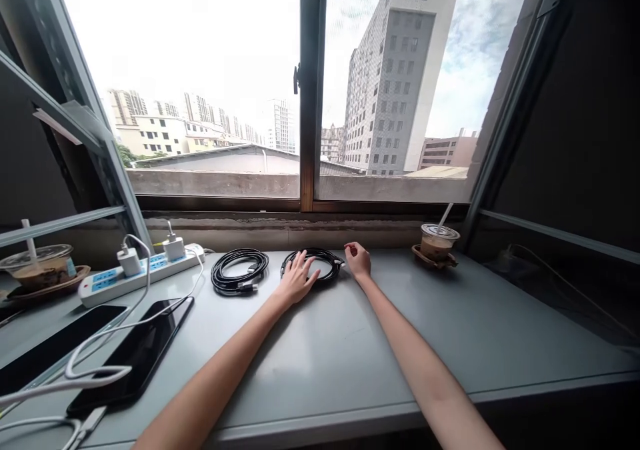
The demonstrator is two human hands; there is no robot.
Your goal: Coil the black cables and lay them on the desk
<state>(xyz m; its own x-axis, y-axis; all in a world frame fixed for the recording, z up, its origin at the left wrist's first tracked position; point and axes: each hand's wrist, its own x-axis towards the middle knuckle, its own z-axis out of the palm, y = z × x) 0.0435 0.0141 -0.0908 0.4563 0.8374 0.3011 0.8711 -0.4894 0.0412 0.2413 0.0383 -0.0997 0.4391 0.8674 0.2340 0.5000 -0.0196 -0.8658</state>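
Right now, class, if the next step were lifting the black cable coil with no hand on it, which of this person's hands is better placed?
Probably the left hand: it lies spread over the neighbouring coil, nearer the untouched coil. The right hand is farther off, beyond the neighbouring coil.

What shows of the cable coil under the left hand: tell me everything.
The cable coil is black and glossy, looks plastic-sheathed, wound in several round loops, with a metallic-looking plug at its right edge. It lies flat on the grey table, right of another black coil. The left hand partly covers its left side; the right hand is beside the plug, contact unclear.
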